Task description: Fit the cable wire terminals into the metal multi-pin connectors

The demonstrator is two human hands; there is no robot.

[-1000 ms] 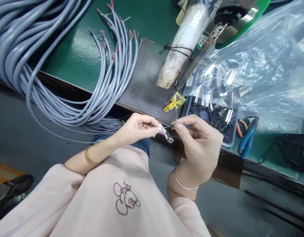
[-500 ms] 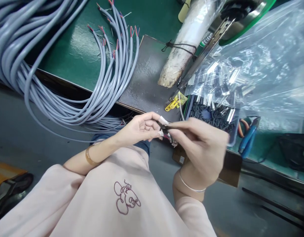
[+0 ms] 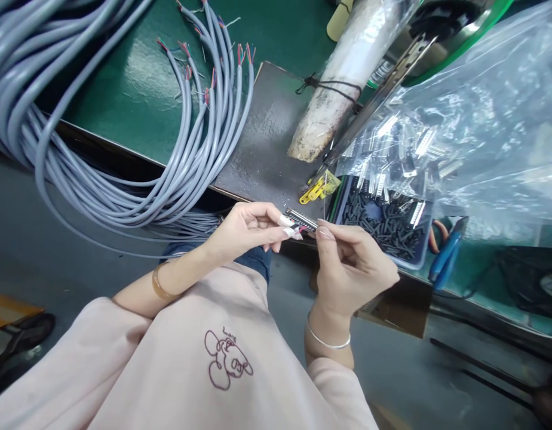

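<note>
A small multi-pin connector [image 3: 301, 220], with a metal-edged pin row and short coloured wires, is held between my two hands above the near edge of the bench. My left hand [image 3: 253, 230], with white wraps on its fingertips, pinches the connector's left end where the wires are. The right end sits between the thumb and forefinger of my right hand [image 3: 352, 257]. Just beyond the connector lies a yellow metal piece [image 3: 312, 192]. To the right, a bin [image 3: 422, 257] contains many short black sleeves [image 3: 379, 224] and several connectors.
Grey cables [image 3: 123, 197] with stripped coloured ends loop across the left side. A white wrapped roll [image 3: 325, 101] and a perforated metal bar [image 3: 383, 98] extend over the dark board [image 3: 267, 137]. Clear plastic bag [image 3: 491, 119] and blue-handled pliers [image 3: 448, 257] are at right.
My right hand has moved lower and slightly left, now gripping the connector's right end. The connector has turned so its pin row shows. My left hand stays nearly in place.
</note>
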